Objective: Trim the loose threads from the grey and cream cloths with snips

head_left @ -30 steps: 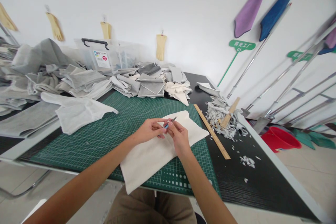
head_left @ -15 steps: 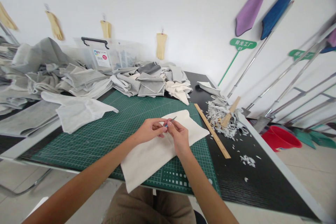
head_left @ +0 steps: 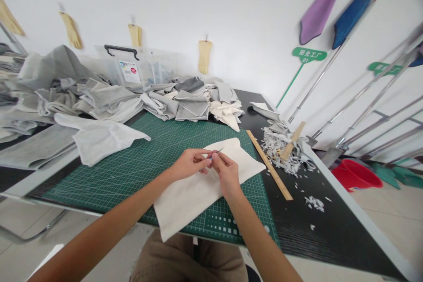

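A cream cloth (head_left: pixel 188 200) lies slantwise on the green cutting mat (head_left: pixel 132 172), its lower left corner past the mat's front edge. Over its upper part my two hands meet at the fingertips. My right hand (head_left: pixel 226 171) is closed on a small thin tool (head_left: pixel 219 151) with a pointed metal tip and a bit of blue; its exact kind is hard to make out. My left hand (head_left: pixel 192 164) has its fingers pinched against the tool's near end, and whatever they hold is too small to name.
Heaps of grey cloths (head_left: pixel 109 99) line the back and left. A white cloth (head_left: pixel 102 139) lies on the mat's left. Right of the mat are a wooden ruler (head_left: pixel 269 165), pale scraps (head_left: pixel 280 150) and another wooden strip (head_left: pixel 293 141). A clear box (head_left: pixel 115 68) stands behind.
The whole view has shifted slightly. Both hands stay over the cloth, with only slight finger movement around the tool, whose blue part shows less.
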Demonstrator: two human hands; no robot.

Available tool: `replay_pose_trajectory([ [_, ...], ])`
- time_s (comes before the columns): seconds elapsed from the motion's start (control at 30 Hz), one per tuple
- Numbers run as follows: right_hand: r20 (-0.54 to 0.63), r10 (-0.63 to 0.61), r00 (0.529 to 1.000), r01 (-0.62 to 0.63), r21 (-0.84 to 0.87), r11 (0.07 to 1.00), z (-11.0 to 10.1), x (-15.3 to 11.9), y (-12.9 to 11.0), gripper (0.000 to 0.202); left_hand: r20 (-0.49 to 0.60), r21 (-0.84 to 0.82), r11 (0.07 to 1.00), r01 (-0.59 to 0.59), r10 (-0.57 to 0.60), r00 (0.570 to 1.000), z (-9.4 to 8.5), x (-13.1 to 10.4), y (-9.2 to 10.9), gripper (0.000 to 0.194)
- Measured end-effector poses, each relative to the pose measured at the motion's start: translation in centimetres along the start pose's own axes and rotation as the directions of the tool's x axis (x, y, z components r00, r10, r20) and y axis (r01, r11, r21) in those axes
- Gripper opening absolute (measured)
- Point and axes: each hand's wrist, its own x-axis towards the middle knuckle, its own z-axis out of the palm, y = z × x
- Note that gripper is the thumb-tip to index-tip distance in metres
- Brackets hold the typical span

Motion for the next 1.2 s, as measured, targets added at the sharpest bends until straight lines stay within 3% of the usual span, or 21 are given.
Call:
replay_pose_trajectory([
  [0.5,-0.04,-0.01,0.999,0.009,-0.009,1.0,0.9,-0.9,-0.2,0.026,0.059,0.046,0.998,0.044,-0.047,0.997,-0.3,-0.8,1.4,0.045],
  [0.67,0.003,0.056,0.998,-0.056,-0.001,0.998,1.8,-1.9,0.3,0.03,0.075,0.1,0.99,0.095,-0.103,0.992,-1.3,-2.3,1.9,0.05],
  [0.93,0.04,0.1,0.994,-0.103,0.09,0.991,5.1,-3.8,1.5,0.026,0.04,0.186,0.973,0.138,-0.148,0.988,-2.9,-5.8,3.7,0.047],
  [1.2,0.034,0.09,0.995,-0.094,0.12,0.988,5.4,-4.0,1.8,0.024,0.029,0.251,0.957,0.146,-0.158,0.987,-3.1,-5.9,4.0,0.046],
])
